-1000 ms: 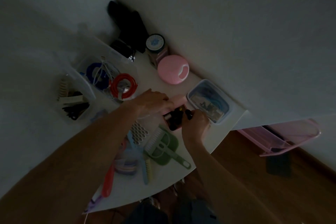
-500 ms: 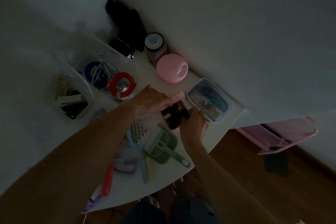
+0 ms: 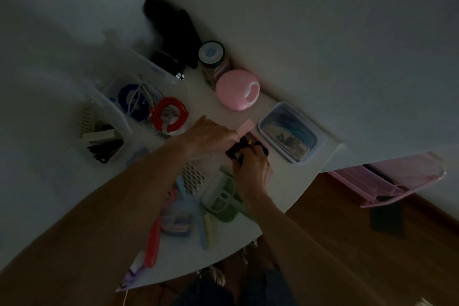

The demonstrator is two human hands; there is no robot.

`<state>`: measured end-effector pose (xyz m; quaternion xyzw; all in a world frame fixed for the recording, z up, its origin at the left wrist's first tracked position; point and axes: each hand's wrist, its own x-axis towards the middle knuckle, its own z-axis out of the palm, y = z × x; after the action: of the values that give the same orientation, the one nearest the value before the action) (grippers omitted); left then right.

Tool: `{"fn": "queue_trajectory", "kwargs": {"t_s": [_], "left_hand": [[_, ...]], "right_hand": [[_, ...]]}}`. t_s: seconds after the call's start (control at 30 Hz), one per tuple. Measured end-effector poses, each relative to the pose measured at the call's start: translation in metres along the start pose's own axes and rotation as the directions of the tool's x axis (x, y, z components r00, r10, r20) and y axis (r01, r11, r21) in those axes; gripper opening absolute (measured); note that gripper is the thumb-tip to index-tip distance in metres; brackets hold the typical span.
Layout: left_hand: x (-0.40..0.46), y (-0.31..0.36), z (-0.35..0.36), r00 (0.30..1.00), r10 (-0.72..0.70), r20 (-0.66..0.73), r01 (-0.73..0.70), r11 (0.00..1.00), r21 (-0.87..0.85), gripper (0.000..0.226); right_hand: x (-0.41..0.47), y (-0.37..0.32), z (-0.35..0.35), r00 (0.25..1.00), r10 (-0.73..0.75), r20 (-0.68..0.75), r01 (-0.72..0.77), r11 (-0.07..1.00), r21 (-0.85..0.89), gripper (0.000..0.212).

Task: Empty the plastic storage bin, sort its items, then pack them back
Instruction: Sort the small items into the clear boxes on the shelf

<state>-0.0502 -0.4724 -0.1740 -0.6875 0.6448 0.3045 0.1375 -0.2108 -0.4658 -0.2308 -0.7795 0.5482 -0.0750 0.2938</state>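
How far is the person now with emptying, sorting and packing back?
Sorting looks partly done: the red cable coil lies in a clear bin, and combs lie loose on the table. In hand: the left hand steadies a small pink box while the right hand handles dark items in it. The combs remain unpacked.

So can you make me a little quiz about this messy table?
1. True or false: the round pink case lies beside the wall.
2. What colour is the coiled cable next to the blue coiled cable?
A) red B) yellow C) white
3. Fill in: the right hand and left hand meet at the small pink ____ of dark bits.

Key: 1 true; 2 A; 3 box.
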Motion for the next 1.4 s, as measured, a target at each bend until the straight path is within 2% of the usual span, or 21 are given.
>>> {"fn": "queue_trajectory", "kwargs": {"t_s": [0.13, 0.23, 0.27, 0.33, 0.37, 0.43, 0.5, 0.53, 0.63, 0.7, 0.73, 0.8, 0.87, 1.07, 1.2, 1.23, 1.27, 1.3, 1.33, 1.37, 1.4], "left_hand": [[0.002, 0.000, 0.003, 1.000, 0.004, 0.013, -0.006, 0.995, 0.095, 0.032], [0.001, 0.004, 0.000, 0.996, -0.052, 0.069, 0.051, 0.999, 0.020, 0.089], [0.000, 0.006, -0.001, 0.996, -0.053, 0.073, 0.051, 0.998, 0.034, 0.090], [-0.001, 0.006, -0.001, 0.996, -0.038, 0.076, 0.030, 0.994, 0.102, 0.070], [-0.001, 0.005, 0.000, 0.996, -0.035, 0.083, 0.026, 0.994, 0.108, 0.068], [-0.001, 0.006, 0.002, 0.994, -0.089, 0.063, 0.089, 0.996, 0.007, 0.079], [-0.003, 0.009, 0.005, 0.986, -0.164, 0.000, 0.163, 0.982, -0.098, 0.071], [-0.005, 0.013, 0.008, 0.983, -0.176, -0.041, 0.173, 0.982, -0.075, 0.074], [-0.011, 0.031, 0.016, 0.966, -0.188, -0.175, 0.195, 0.980, 0.024, 0.103], [-0.012, 0.043, 0.027, 0.943, -0.188, -0.274, 0.223, 0.970, 0.101, 0.116], [-0.010, 0.049, 0.032, 0.927, -0.194, -0.320, 0.247, 0.960, 0.134, 0.117], [-0.005, 0.059, 0.042, 0.886, -0.211, -0.412, 0.289, 0.947, 0.138, 0.105], [-0.001, 0.064, 0.046, 0.852, -0.204, -0.482, 0.287, 0.952, 0.104, 0.092], [-0.015, 0.058, 0.040, 0.807, -0.123, -0.577, 0.182, 0.982, 0.045, 0.094], [-0.057, 0.063, 0.014, 0.781, -0.155, -0.605, 0.057, 0.982, -0.178, 0.098], [-0.073, 0.064, 0.003, 0.780, -0.207, -0.591, 0.012, 0.949, -0.317, 0.099], [-0.091, 0.066, -0.008, 0.798, -0.285, -0.531, -0.025, 0.865, -0.502, 0.097], [-0.108, 0.068, -0.018, 0.817, -0.368, -0.445, -0.061, 0.711, -0.700, 0.089], [-0.124, 0.069, -0.028, 0.832, -0.425, -0.356, -0.112, 0.500, -0.859, 0.074], [-0.138, 0.070, -0.035, 0.844, -0.455, -0.283, -0.167, 0.278, -0.946, 0.055], [-0.153, 0.071, -0.042, 0.847, -0.480, -0.230, -0.201, 0.113, -0.973, 0.040]], "right_hand": [[0.001, 0.002, 0.002, 0.999, 0.013, -0.037, -0.014, 1.000, -0.017, 0.012], [0.002, 0.002, 0.000, 0.999, 0.007, -0.039, -0.006, 1.000, 0.012, 0.014], [0.003, 0.002, -0.001, 0.999, 0.005, -0.034, -0.004, 1.000, 0.024, 0.015], [0.004, 0.002, -0.001, 1.000, 0.000, -0.019, 0.001, 0.999, 0.039, 0.015], [0.004, 0.001, -0.002, 1.000, -0.006, -0.028, 0.007, 0.999, 0.047, 0.014], [0.004, 0.002, -0.004, 0.997, -0.004, -0.079, 0.013, 0.993, 0.119, 0.012], [0.001, 0.009, -0.009, 0.987, 0.008, -0.158, 0.029, 0.972, 0.232, 0.006], [-0.002, 0.015, -0.013, 0.981, 0.015, -0.195, 0.039, 0.961, 0.274, 0.006], [-0.012, 0.038, -0.029, 0.959, 0.104, -0.263, -0.013, 0.945, 0.328, 0.012], [-0.014, 0.049, -0.036, 0.959, 0.220, -0.181, -0.136, 0.912, 0.387, 0.015], [-0.012, 0.051, -0.036, 0.960, 0.272, -0.072, -0.213, 0.870, 0.445, 0.023], [-0.004, 0.051, -0.034, 0.931, 0.326, 0.163, -0.360, 0.757, 0.546, 0.046], [0.004, 0.046, -0.031, 0.896, 0.341, 0.286, -0.445, 0.700, 0.559, 0.054], [0.004, 0.036, -0.046, 0.833, 0.364, 0.416, -0.547, 0.428, 0.720, 0.025], [-0.013, 0.017, -0.092, 0.864, 0.294, 0.410, -0.494, 0.334, 0.803, 0.023], [-0.017, 0.008, -0.106, 0.881, 0.268, 0.389, -0.465, 0.342, 0.817, 0.023], [-0.023, -0.003, -0.118, 0.898, 0.234, 0.372, -0.436, 0.370, 0.820, 0.024], [-0.030, -0.014, -0.130, 0.914, 0.188, 0.359, -0.405, 0.392, 0.826, 0.024], [-0.036, -0.026, -0.140, 0.927, 0.133, 0.350, -0.373, 0.410, 0.832, 0.025], [-0.042, -0.038, -0.149, 0.933, 0.082, 0.351, -0.351, 0.425, 0.835, 0.026], [-0.047, -0.049, -0.156, 0.934, 0.036, 0.356, -0.334, 0.444, 0.831, 0.025]]}}
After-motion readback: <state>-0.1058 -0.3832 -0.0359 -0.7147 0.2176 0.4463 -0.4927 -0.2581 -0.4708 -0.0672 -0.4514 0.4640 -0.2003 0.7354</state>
